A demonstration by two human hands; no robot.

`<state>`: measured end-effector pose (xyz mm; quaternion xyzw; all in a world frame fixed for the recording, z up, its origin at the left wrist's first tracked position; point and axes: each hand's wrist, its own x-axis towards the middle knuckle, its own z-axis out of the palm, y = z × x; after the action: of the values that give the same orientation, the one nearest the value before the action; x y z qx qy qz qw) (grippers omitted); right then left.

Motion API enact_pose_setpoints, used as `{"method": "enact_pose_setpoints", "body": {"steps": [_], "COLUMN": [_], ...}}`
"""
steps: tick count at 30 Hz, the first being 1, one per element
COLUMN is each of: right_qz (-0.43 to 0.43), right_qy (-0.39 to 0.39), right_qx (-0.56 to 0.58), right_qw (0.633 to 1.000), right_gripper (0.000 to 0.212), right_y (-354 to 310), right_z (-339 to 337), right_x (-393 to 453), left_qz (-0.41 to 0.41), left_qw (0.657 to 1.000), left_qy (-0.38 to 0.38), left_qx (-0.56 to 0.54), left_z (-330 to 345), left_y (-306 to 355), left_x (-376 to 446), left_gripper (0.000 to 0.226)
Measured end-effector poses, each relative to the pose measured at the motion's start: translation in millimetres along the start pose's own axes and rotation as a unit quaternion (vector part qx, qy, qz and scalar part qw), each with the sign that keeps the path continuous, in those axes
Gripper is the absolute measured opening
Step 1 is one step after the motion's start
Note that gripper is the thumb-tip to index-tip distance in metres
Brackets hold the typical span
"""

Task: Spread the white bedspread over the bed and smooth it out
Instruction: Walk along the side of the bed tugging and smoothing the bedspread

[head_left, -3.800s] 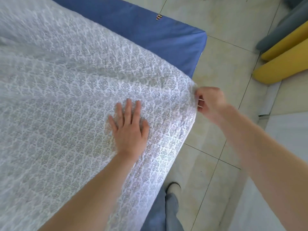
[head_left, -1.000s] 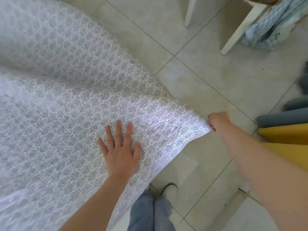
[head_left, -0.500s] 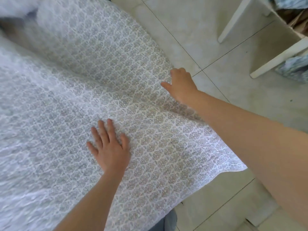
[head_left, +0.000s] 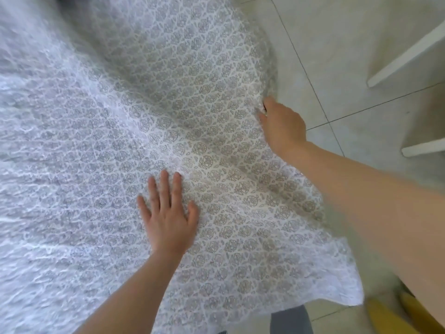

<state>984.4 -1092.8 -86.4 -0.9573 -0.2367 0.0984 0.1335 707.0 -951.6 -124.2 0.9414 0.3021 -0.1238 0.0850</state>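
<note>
The white bedspread (head_left: pixel 96 145) with a grey floral pattern covers the bed and fills most of the head view; its corner hangs over the floor at lower right. My left hand (head_left: pixel 168 218) lies flat on it with fingers spread, pressing the cloth down. My right hand (head_left: pixel 281 126) is at the bedspread's right edge, fingers curled into the fabric and gripping it. Soft folds run between the two hands. The bed underneath is hidden.
Pale floor tiles (head_left: pixel 337 44) lie to the right of the bed. White furniture legs (head_left: pixel 404 51) stand at the upper right. Yellow cushions (head_left: pixel 390 317) show at the bottom right, and a grey trouser leg (head_left: pixel 291 321) at the bottom edge.
My right hand let go of the far corner, swung in over the bedspread, and now grips its right edge further along. The left hand stays flat. The view has turned left.
</note>
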Motion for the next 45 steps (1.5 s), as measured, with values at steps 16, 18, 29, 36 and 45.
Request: {"method": "enact_pose_setpoints", "body": {"steps": [16, 18, 29, 36, 45], "right_qz": [0.263, 0.207, 0.057, 0.254, 0.387], "right_qy": [-0.123, -0.07, -0.102, -0.359, -0.416], "right_qx": [0.097, 0.16, 0.232, 0.254, 0.334], "right_qw": [0.952, 0.963, 0.966, 0.862, 0.752], "right_gripper": [0.065, 0.05, 0.052, 0.069, 0.029], "right_y": [101, 80, 80, 135, 138], "right_z": [-14, -10, 7, 0, -5], "right_x": [35, 13, -132, -198, -234], "left_qz": [-0.059, -0.058, 0.079, 0.189, 0.135], "left_qw": [0.997, 0.997, 0.996, 0.979, 0.989], "left_qy": [0.032, 0.035, -0.023, -0.072, 0.045], "left_qx": [-0.033, -0.04, -0.017, 0.039, 0.047], "left_z": [-4, -2, 22, 38, 41], "left_y": [28, 30, 74, 99, 126], "left_x": [-8, -13, -120, -179, -193], "left_gripper": [0.063, 0.063, 0.074, 0.101, 0.089]}}
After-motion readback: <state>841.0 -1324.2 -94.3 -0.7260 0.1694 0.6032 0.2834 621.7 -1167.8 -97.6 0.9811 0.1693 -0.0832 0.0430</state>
